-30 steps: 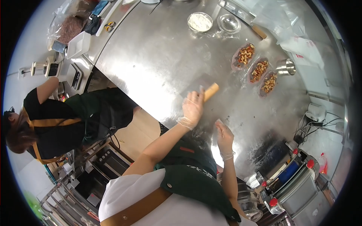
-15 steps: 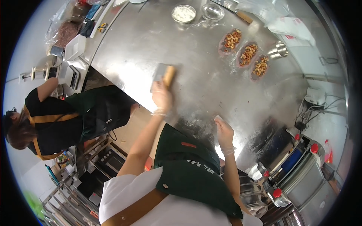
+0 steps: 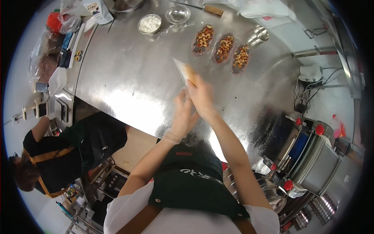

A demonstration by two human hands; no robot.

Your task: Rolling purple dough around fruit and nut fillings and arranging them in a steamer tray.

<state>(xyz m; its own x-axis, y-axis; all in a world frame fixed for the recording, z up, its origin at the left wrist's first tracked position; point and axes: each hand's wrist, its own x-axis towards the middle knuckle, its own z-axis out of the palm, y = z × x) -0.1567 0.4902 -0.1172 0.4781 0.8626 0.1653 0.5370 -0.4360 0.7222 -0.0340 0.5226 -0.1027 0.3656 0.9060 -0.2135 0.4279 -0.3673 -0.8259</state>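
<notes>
A bench scraper [image 3: 188, 73] with a wooden handle and a pale metal blade is raised over the steel table, blurred by motion. Its handle is gripped in my right hand [image 3: 202, 95], fingers wrapped round it. Close below and to the left, my left hand [image 3: 184, 115] has its fingers apart, with nothing visible in it; whether its fingertips touch the scraper I cannot tell. Farther right lie three flat oval dough pieces, a left one [image 3: 203, 39], a middle one [image 3: 224, 48] and a right one [image 3: 240, 59], topped with chopped nuts.
At the back stand a glass bowl of white powder [image 3: 149, 24], another glass bowl [image 3: 178, 15] and a wooden-handled knife [image 3: 213, 10]. A metal cup [image 3: 258, 36] is beside the dough. A machine with red knobs [image 3: 307, 156] stands at right. Another person [image 3: 58, 156] works at left.
The scraper has passed from my left hand to my right and has been lifted off the table. Both hands have come together. The whole view has shifted, with the table things now farther left.
</notes>
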